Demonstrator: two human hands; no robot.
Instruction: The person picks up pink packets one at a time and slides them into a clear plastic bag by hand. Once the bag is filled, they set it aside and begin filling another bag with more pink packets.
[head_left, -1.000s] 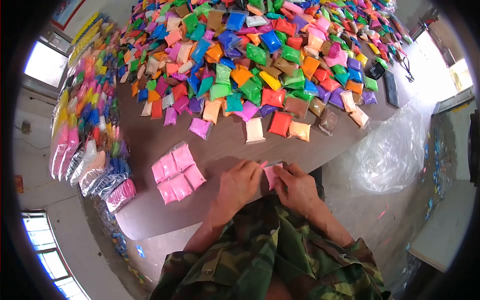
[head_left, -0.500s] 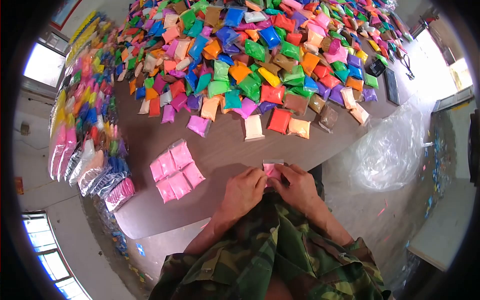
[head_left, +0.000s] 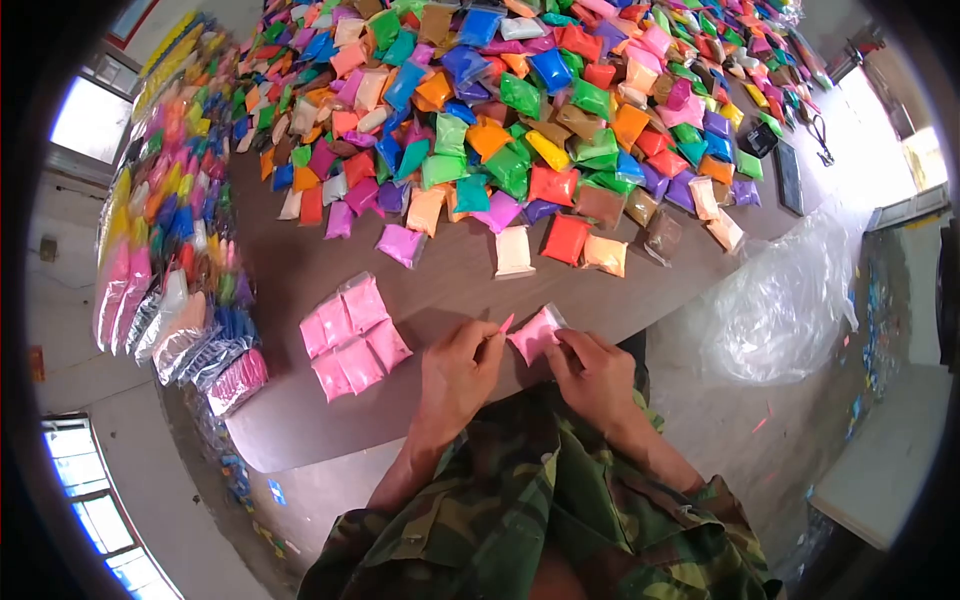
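At the near edge of the table, my right hand (head_left: pixel 597 375) pinches a small pink packet (head_left: pixel 533 337) with a clear edge by its right side. My left hand (head_left: pixel 460 372) is closed just left of that packet, with a thin pink strip (head_left: pixel 507 323) sticking up from between thumb and forefinger. Left of my hands lies a flat block of several pink packets (head_left: pixel 350 335) set in two rows. Beyond my hands, a cream packet (head_left: pixel 514 252), a red packet (head_left: pixel 566 240) and a light orange packet (head_left: pixel 605 255) lie side by side.
A large heap of multicoloured packets (head_left: pixel 520 100) covers the far table (head_left: pixel 290 420). Stacked long bags of coloured packets (head_left: pixel 180 240) line the left edge. A clear plastic bag (head_left: pixel 780 310) hangs at the right, near a dark flat device (head_left: pixel 788 175) and scissors (head_left: pixel 822 140).
My hands have moved apart; the left shifted left with a pink strip in its fingers. The pink packet, earlier mostly covered by both hands, now shows tilted in my right hand.
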